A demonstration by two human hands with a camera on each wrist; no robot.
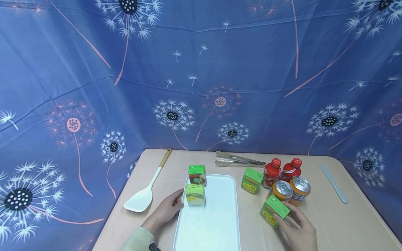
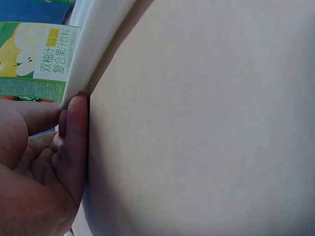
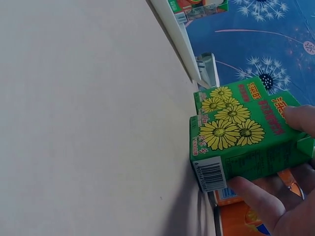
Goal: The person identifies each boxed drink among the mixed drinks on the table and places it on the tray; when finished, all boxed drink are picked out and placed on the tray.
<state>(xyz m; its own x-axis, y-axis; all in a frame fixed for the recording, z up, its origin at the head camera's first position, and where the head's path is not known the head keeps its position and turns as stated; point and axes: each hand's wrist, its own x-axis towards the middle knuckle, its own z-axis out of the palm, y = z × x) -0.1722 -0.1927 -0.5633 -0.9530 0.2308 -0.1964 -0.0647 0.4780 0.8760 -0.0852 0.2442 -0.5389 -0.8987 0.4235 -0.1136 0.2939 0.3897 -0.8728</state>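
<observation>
My left hand [image 1: 169, 208] grips the left rim of a white tray [image 1: 209, 223], its thumb and fingers pinching the edge in the left wrist view. On the tray's far left part stand a pale green juice carton [image 1: 195, 197] and, behind it, a darker green juice carton [image 1: 197, 176]. My right hand [image 1: 299, 227] holds a green drink carton with yellow flowers [image 3: 236, 135] between thumb and fingers, right of the tray. Whether its base touches the table cannot be told. A matching flowered carton [image 1: 252, 181] stands farther back.
Close behind the right hand are two orange cans [image 1: 301, 191] and two red bottles with red caps [image 1: 272, 172]. Metal tongs [image 1: 240, 159] lie at the back. A white spatula [image 1: 140, 198] with wooden handle lies left, a pale blue knife [image 1: 334, 184] right. Patterned blue cloth [image 1: 194, 69] hangs behind the table.
</observation>
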